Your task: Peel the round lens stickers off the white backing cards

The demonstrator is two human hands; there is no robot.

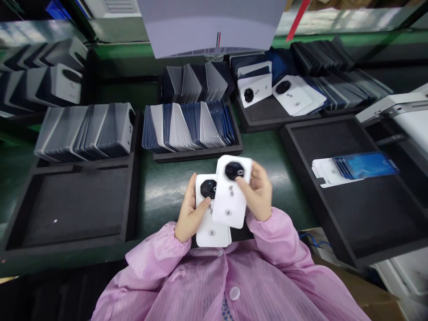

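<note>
My left hand clasps a stack of white covers, thumb laid across its top face. My right hand pinches one cover by its edge. It lies tilted over the stack, touching it.

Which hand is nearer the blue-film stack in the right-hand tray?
Right. The right hand, holding one white cover, sits left of the blue-film stack; the left hand, holding a cover pile, is farther left.

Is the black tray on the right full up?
No, mostly unfilled: the right tray holds only one short row of white and blue covers near its far edge; bare black floor elsewhere.
</note>
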